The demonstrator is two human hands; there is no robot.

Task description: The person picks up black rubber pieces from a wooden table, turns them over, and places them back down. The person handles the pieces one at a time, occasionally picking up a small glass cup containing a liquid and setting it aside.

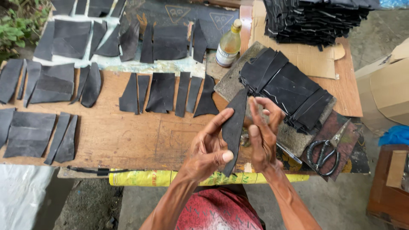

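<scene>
The wooden counter (128, 136) spans the view, its near edge lined with a rolled yellow sheet (170, 178); cut black leather pieces (162, 91) lie spread in rows across its left and middle parts, with more on a painted board farther back. At the far right corner a tall stack of black leather pieces (315, 17) sits on brown cardboard (311, 59); nearer, a fanned pile of black pieces (289, 91) rests on a grey stone slab (232, 83). A cardboard box (383, 89) stands off the counter to the right; a blue bag (396, 135) lies below it. Both hands are raised over the near edge of the counter, holding one long, narrow black leather strip (234, 127) upright between them; the left hand (208, 147) grips it with thumb pressed on the lower part and fingers behind; the right hand (262, 132) pinches its right edge with curled fingers. Black-handled scissors (326, 151) lie on a dark mat at the right, well apart from the hands; a glass bottle of yellowish liquid (229, 44) stands just beside the slab's far corner.
</scene>
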